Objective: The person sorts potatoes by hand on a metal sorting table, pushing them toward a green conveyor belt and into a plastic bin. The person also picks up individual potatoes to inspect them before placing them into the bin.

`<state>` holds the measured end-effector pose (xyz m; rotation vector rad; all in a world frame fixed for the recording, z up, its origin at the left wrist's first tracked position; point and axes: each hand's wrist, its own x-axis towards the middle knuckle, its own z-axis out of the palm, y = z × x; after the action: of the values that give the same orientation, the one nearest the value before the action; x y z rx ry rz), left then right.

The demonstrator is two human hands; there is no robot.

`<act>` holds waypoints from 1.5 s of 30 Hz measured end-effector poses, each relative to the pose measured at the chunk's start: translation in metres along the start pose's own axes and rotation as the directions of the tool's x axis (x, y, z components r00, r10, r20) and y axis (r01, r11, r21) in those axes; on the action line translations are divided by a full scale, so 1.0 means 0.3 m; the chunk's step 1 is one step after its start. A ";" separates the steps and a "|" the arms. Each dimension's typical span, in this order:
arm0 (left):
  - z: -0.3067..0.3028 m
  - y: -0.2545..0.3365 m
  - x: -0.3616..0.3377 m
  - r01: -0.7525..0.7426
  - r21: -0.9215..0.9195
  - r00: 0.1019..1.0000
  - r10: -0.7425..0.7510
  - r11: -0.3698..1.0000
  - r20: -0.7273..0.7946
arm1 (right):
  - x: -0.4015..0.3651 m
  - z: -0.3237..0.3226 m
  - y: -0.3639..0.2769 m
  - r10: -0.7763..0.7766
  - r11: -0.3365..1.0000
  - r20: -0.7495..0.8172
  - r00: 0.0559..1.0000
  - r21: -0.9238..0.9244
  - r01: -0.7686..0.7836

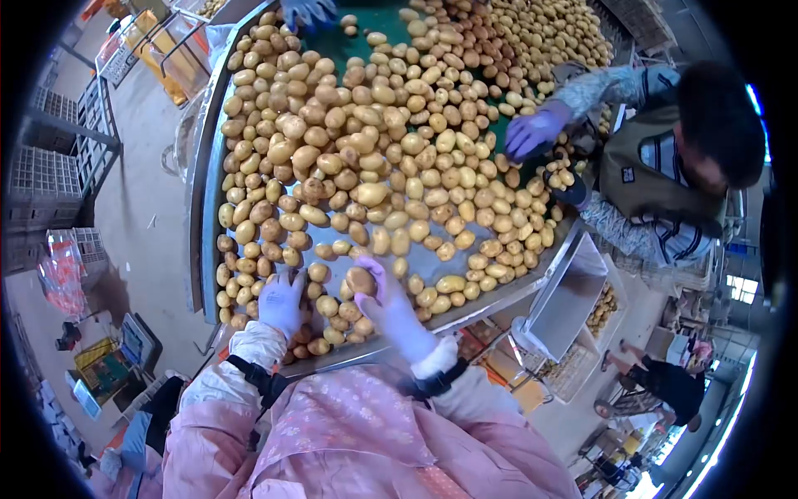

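A great many potatoes [373, 195] cover a metal sorting table [453, 264] in front of me. My right hand [394, 309], in a lavender glove, grips one brown-skinned potato [360, 281] between thumb and fingers, just above the table. To its left, my left hand [281, 306], gloved alike, rests palm down among potatoes near the front edge. Its fingers stretch forward; their tips partly disappear among the potatoes, and I see nothing held in them. Several potatoes lie between my two hands.
A co-worker [665, 166] at the right reaches a purple-gloved hand [536, 130] over the potatoes. Another blue-gloved hand [307, 12] shows at the far end. Below the table's right edge are a metal chute [569, 291] and a crate [573, 370] of potatoes. Stacked crates [46, 179] stand left.
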<state>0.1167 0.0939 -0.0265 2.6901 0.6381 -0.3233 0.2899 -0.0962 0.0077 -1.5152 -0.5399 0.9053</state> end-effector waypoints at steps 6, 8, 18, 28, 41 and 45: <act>0.000 0.007 0.000 0.017 -0.008 1.000 -0.017 1.000 -0.006 | -0.165 -0.045 -0.052 -0.094 0.992 -0.128 0.987 -0.100 0.081; -0.004 0.012 -0.009 0.025 0.003 1.000 -0.025 1.000 -0.018 | -0.184 -0.055 -0.060 -0.150 0.985 -0.137 0.979 -0.107 0.136; -0.027 0.004 -0.081 -0.028 -0.186 0.999 0.021 0.982 -0.043 | -0.368 -0.221 -0.094 -0.114 0.938 -0.295 0.949 -0.347 0.005; 0.002 -0.095 -0.078 0.228 0.024 0.968 -0.225 0.973 -0.109 | -0.669 -1.290 -0.006 -0.674 0.067 -0.612 0.414 -0.608 -0.791; -0.013 -0.252 -0.395 -0.285 -0.066 0.957 0.288 0.956 0.036 | 0.081 -0.177 0.140 0.166 0.408 0.556 0.814 -0.790 0.457; -0.098 -0.325 -0.272 -0.027 -0.246 0.981 -0.022 0.969 -0.192 | 0.467 -0.277 -0.009 -0.333 0.115 0.198 0.922 -0.962 0.248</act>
<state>0.0038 0.1552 -0.0033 2.4980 0.6810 0.0205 0.4383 -0.0374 -0.0247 -2.4563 -1.5505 0.0115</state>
